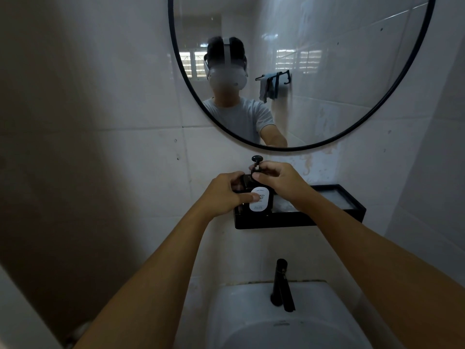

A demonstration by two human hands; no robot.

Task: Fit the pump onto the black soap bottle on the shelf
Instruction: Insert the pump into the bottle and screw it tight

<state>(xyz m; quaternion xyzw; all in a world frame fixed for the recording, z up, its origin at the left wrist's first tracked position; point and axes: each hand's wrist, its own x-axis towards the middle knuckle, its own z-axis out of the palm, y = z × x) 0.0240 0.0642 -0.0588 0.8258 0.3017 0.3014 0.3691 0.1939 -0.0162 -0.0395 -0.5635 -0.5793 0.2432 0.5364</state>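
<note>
A black soap bottle (261,205) with a white oval label stands at the left end of a black wall shelf (327,217). My left hand (224,195) wraps the bottle's left side, thumb across the label. The black pump (257,161) sits upright over the bottle's neck, its round head sticking up above my fingers. My right hand (281,181) pinches the pump's collar just above the bottle's shoulder. The joint between pump and neck is hidden by my fingers.
A round black-framed mirror (302,71) hangs above the shelf and reflects a person. Below are a white basin (251,318) and a black tap (280,283). Tiled walls close in on both sides. The shelf's right part holds a pale liner.
</note>
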